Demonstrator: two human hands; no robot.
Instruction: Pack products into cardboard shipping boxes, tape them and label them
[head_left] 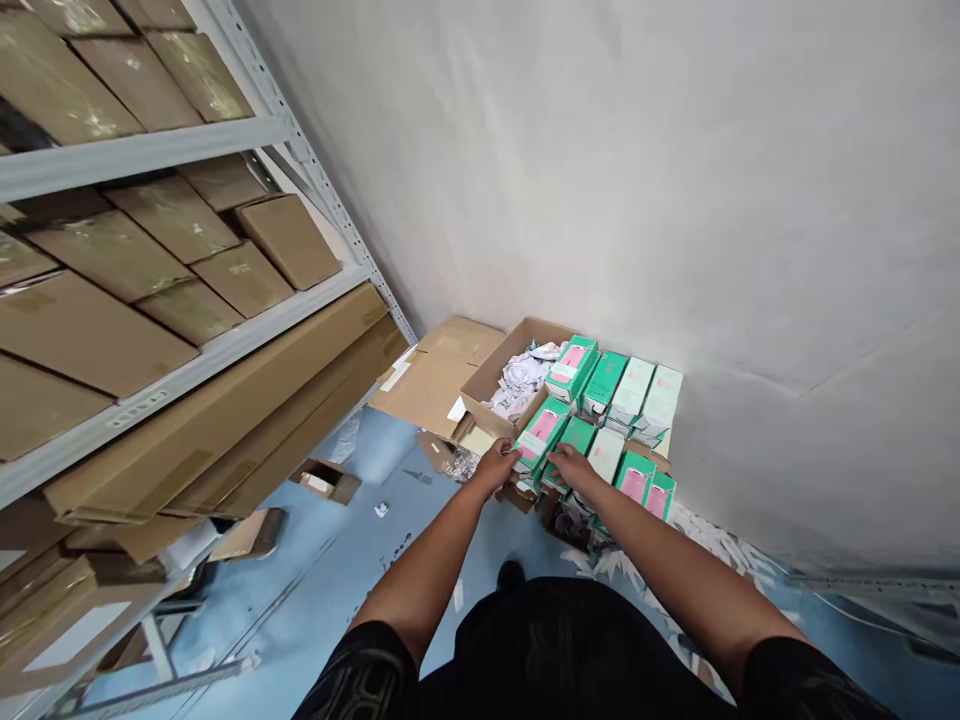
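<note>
A green box with a pink front panel (544, 430) lies at the near left corner of several rows of similar boxes. My left hand (498, 466) grips its left near edge, fingers bent against the side. At the same box's right near corner is my right hand (573, 468), thumb and fingers closed around the edge. Right beside it lies a plain green box (577, 437), partly covered by my right hand. A pale green box (606, 452) comes after that. The undersides of both hands' grips are hidden.
An open carton (487, 385) of crumpled white paper stands behind the boxes, with flattened cardboard (431, 385) to its left. Metal shelving (247, 335) loaded with brown cartons fills the left. Paper scraps (720, 540) litter the floor at right, below the grey wall (637, 170).
</note>
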